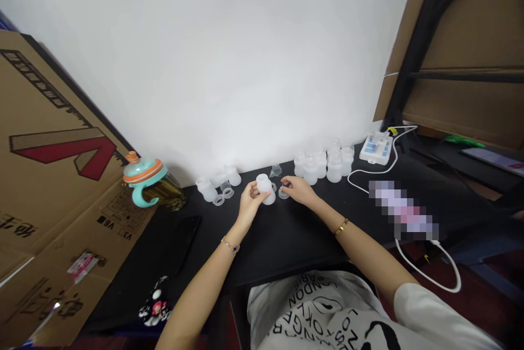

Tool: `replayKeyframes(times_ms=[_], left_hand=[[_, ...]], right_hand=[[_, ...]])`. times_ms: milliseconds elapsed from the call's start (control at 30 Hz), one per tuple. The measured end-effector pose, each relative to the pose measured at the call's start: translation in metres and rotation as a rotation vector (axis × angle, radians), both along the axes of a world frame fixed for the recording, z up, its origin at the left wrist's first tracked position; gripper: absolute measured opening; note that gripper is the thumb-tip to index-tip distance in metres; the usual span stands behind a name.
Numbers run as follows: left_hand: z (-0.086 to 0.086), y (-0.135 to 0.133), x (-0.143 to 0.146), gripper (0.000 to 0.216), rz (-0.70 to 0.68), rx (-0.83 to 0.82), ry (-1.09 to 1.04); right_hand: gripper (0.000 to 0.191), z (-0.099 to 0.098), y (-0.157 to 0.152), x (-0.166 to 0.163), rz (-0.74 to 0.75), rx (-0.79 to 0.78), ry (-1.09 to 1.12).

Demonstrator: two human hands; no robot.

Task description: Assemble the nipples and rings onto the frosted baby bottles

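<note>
My left hand (pixel 252 198) is wrapped round a small white baby bottle (pixel 267 195), held upright with its open neck facing up. To its right, the fingers of my right hand (pixel 297 188) are pinched together at the edge of a clear ring (pixel 283 193). A clear nipple (pixel 276 168) lies behind the hands, near the wall. Left of the bottle, several white bottles (pixel 207 190) without tops stand or lean together, with clear rings (pixel 218 200) in front of them. Over on the right stands a group of bottles with clear tops (pixel 310 171).
A turquoise-lidded jug (pixel 143 172) stands at the left beside a large cardboard box (pixel 53 137). On the black table (pixel 254 251) lie a dark phone-like slab (pixel 189 241) and a charm (pixel 155 306). A power strip (pixel 376 148) with a white cable (pixel 396 161) sits at the right.
</note>
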State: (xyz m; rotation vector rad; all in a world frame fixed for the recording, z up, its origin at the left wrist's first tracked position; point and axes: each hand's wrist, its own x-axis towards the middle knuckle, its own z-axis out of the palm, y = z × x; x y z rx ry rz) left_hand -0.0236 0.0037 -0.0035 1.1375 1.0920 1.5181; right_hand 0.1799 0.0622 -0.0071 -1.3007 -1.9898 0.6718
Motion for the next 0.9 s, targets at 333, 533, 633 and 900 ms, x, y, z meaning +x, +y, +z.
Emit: replayKeyframes(times_ms=[333,533,633,900], left_hand=[[-0.013,0.008,-0.004,0.061,0.014,-0.033,0.103],[-0.015,0.009,-0.005,0.061,0.034,-0.019,0.136],[-0.014,0.009,-0.004,0.061,0.053,-0.031,0.142],[-0.011,0.007,-0.001,0.058,0.045,-0.009,0.125]], right_hand=[[0.019,-0.004,0.003,0.0,0.029,-0.001,-0.062],[0.01,-0.005,0.004,0.001,0.023,0.002,-0.053],[0.01,-0.003,0.003,0.0,0.014,0.02,-0.029],[0.012,0.01,0.0,0.0,-0.047,0.0,0.357]])
